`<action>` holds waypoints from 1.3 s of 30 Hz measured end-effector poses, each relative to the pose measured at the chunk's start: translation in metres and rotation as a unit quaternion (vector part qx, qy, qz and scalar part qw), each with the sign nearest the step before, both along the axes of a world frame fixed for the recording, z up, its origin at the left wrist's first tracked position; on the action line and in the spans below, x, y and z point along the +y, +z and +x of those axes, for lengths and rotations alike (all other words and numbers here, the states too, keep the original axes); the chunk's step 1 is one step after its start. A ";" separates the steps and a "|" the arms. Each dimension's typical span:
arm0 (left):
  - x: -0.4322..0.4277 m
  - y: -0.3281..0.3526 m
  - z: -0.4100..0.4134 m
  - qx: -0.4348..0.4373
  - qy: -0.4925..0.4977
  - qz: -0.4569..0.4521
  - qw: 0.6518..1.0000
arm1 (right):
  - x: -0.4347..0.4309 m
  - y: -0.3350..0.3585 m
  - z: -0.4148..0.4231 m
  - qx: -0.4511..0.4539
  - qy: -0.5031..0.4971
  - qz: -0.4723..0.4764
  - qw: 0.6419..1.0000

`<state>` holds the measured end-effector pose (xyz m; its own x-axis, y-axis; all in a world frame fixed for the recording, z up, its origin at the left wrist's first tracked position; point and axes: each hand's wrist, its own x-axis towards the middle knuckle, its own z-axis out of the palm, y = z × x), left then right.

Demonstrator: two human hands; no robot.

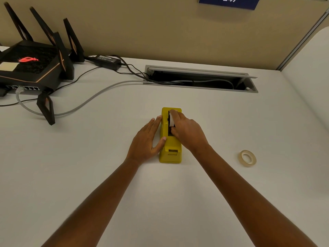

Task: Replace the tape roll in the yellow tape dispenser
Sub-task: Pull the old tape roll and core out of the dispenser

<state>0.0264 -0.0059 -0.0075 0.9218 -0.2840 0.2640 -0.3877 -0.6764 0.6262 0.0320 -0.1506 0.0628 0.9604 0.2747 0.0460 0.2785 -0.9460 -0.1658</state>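
Observation:
The yellow tape dispenser lies lengthwise on the white desk, cutter end toward me. My left hand presses flat against its left side, thumb on the top edge. My right hand reaches into the dispenser's slot and pinches a white tape roll that stands partly inside it. A second, clear tape roll lies flat on the desk to the right, well apart from both hands.
A black router with tall antennas fills the far left, with a power brick and cables trailing into an open cable hatch behind the dispenser. A beige partition wall stands at the back.

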 end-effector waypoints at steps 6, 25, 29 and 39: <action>0.000 -0.001 -0.001 0.000 -0.001 0.000 1.000 | 0.000 -0.004 -0.007 -0.019 -0.011 0.042 0.999; -0.006 0.012 -0.010 0.007 0.049 -0.076 0.996 | -0.017 0.018 -0.042 0.005 -0.123 0.419 0.900; -0.021 0.037 -0.019 -0.024 0.034 -0.139 0.989 | -0.018 0.019 -0.050 -0.005 -0.112 0.427 0.897; -0.044 0.075 -0.042 -0.011 -0.021 -0.208 0.978 | -0.017 0.025 -0.065 -0.039 -0.092 0.314 0.944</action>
<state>-0.0158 -0.0497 0.0677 0.9046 -0.1857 0.3838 -0.4258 -0.3484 0.8350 -0.0327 -0.1680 0.0877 0.9763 -0.0007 0.2165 0.1539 -0.7014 -0.6959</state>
